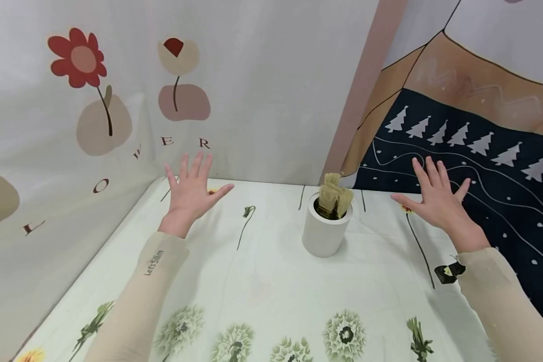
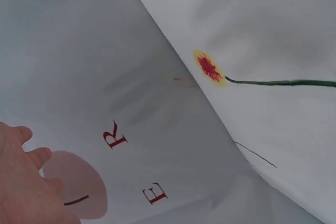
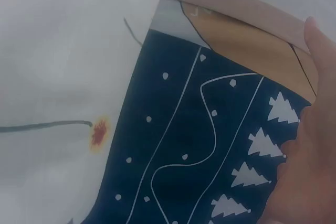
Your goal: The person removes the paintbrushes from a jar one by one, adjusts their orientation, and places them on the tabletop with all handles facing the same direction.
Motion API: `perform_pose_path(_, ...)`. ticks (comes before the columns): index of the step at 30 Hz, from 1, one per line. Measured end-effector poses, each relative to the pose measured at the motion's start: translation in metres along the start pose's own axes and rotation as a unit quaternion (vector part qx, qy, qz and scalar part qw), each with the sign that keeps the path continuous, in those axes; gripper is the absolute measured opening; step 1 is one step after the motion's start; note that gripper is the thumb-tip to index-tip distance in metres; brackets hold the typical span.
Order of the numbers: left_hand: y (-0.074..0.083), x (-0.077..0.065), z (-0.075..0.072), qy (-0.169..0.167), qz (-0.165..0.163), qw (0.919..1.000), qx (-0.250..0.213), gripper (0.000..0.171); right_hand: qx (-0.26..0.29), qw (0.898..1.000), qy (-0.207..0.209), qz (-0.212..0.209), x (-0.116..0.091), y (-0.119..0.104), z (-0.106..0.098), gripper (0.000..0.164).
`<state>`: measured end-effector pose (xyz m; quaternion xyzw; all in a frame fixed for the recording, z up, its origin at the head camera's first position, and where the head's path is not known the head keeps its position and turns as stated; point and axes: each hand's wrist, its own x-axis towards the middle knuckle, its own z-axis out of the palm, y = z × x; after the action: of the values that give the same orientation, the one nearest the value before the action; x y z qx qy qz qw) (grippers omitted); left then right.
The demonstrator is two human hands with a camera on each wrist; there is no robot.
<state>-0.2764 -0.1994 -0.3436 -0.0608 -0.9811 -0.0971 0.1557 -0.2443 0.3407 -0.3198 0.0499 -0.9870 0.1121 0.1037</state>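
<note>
A white cylindrical pot [image 1: 324,236] stands upright on the table, right of the middle in the head view. Out of its top rises a pale yellow-tan block-shaped thing [image 1: 334,195], rough in texture; I cannot tell its exact kind. My left hand [image 1: 189,193] is raised at the left with its fingers spread, holding nothing. On the other side, my right hand [image 1: 439,203] is spread in the same way, also holding nothing. Neither hand touches the pot. Parts of the left hand [image 2: 26,182] and the right hand [image 3: 302,166] show at the edges of their wrist views.
A white cloth [image 1: 262,281] printed with flowers and dandelions covers the table. Behind it hangs a pale curtain [image 1: 262,90] with printed flowers and letters. At the right hangs a dark cloth [image 1: 488,181] with white trees. A black wrist strap [image 1: 450,272] sits by the right cuff.
</note>
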Motion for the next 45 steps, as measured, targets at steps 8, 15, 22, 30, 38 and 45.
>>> perform_pose_path(8,0.014,0.001,0.003,-0.003,0.006,0.9999,-0.010,0.098,0.009,1.000,-0.009,0.002,0.000,-0.004,0.003,0.105)
perform_pose_path(15,0.033,-0.001,0.007,-0.008,0.016,0.9991,-0.037,0.099,0.013,1.000,-0.008,0.001,-0.003,-0.007,0.006,0.105)
perform_pose_path(22,0.055,-0.007,0.011,-0.011,0.033,0.9976,-0.060,0.096,0.009,1.000,-0.001,0.001,-0.005,-0.009,0.013,0.104)
perform_pose_path(30,0.080,-0.012,0.018,-0.013,0.061,0.9948,-0.081,0.095,0.035,0.999,-0.003,-0.009,-0.010,-0.015,0.021,0.102)
perform_pose_path(38,0.106,-0.017,0.029,-0.019,0.083,0.9880,-0.129,0.093,0.071,0.997,0.004,-0.022,-0.015,-0.021,0.032,0.100)
perform_pose_path(45,0.129,-0.021,0.039,-0.045,0.090,0.9805,-0.169,0.091,0.149,0.988,0.003,-0.032,-0.018,-0.035,0.040,0.094)
